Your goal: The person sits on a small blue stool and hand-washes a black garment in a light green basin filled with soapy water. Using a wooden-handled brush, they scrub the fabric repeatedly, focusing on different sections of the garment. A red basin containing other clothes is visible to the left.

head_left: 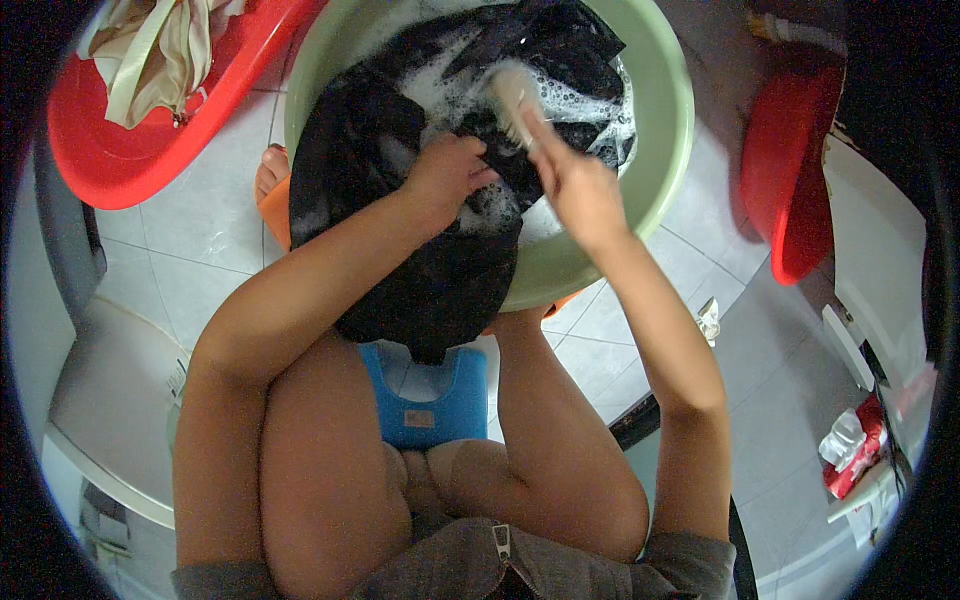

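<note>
From my feed, black cloth (425, 290) hangs over the near rim of a green tub (672, 150), right hand (582, 195) gripping a brush (514, 92), left hand (447, 180) curled at cloth, hold unclear, suds (575, 100) beyond, so I judge scrubbing underway, soap not yet rinsed

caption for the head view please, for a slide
Left grip on sudsy black cloth, right grip holding a pale brush, over a light-green tub.
</note>
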Available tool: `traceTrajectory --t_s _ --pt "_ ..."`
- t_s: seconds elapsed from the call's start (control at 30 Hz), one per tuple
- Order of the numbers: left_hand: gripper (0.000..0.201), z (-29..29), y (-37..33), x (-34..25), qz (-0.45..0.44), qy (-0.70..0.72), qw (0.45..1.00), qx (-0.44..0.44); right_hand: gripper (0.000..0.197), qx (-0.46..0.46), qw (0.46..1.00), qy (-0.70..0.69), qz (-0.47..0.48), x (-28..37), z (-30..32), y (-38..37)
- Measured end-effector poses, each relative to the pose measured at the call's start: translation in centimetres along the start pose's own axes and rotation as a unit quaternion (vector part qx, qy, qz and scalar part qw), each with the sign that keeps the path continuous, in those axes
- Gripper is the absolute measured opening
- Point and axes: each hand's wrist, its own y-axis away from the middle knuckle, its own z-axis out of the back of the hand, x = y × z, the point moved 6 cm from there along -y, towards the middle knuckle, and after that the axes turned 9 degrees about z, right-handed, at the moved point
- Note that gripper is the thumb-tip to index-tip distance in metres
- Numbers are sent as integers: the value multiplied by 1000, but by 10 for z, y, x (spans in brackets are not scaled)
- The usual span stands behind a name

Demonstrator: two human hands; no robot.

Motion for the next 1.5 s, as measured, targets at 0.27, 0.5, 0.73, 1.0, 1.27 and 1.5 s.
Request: traceTrajectory --t_s 0.27,0.5,0.73,1.0,1.27,1.5 --pt "11 -13 26 -1 16 -18 1000 -10 46 -133 988 51 -55 -25 24 -26" --pt "12 -14 35 6 36 -97 994 -40 45 -35 932 -351 -85 -4 -4 -6" --pt "18 -19 46 10 33 -143 988 -48 43 56 953 -299 -16 2 14 11" --pt "12 -16 46 16 42 -104 993 -26 45 -135 987 87 -1 -37 32 -29" --pt "20 4 58 -15 140 -249 955 84 47 -143 951 -243 -131 -33 33 18" --pt "37 -70 30 -99 -456 -546 702 -33 46 -239 811 -491 -209 -24 -11 66"
